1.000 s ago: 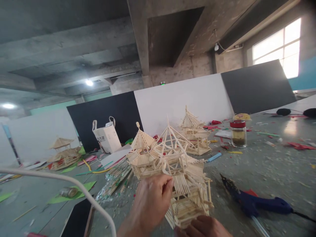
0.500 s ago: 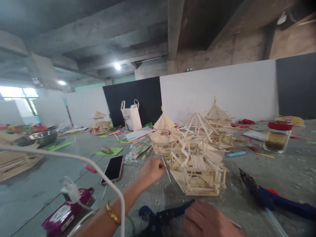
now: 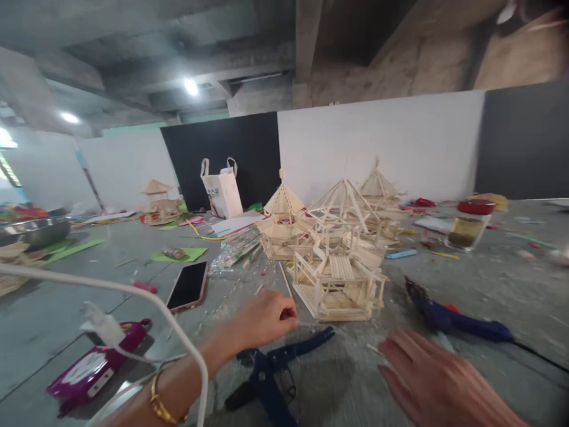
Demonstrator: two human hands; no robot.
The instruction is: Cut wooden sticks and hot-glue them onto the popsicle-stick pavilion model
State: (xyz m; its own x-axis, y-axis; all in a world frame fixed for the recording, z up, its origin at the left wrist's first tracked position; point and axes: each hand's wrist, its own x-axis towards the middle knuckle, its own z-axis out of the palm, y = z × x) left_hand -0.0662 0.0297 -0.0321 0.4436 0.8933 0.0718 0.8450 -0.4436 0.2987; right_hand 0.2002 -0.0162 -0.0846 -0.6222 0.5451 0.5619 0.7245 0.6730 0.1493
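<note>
My left hand is curled closed above the table, left of a small stick-built pavilion frame. What lies inside its fingers, if anything, is hidden. My right hand has its fingers stretched out, palm down, with nothing seen in its grasp. Close to its fingertips lies a short thin stick. Between the hands rest dark blue pliers, handles spread, touched by neither. Beyond the right hand is a blue hot glue gun with a dark nozzle. A longer thin stick lies beside the frame.
Behind the frame stand finished-looking stick pavilions with pointed roofs. A phone, a purple device and a looping white cable are on the left. At right stands a red-lidded jar. A white bag is farther back.
My right hand has moved right, away from the pliers, and its fingers have straightened. My left hand sits lower, nearer the pliers. The whole view has shifted, so the objects appear farther left and higher.
</note>
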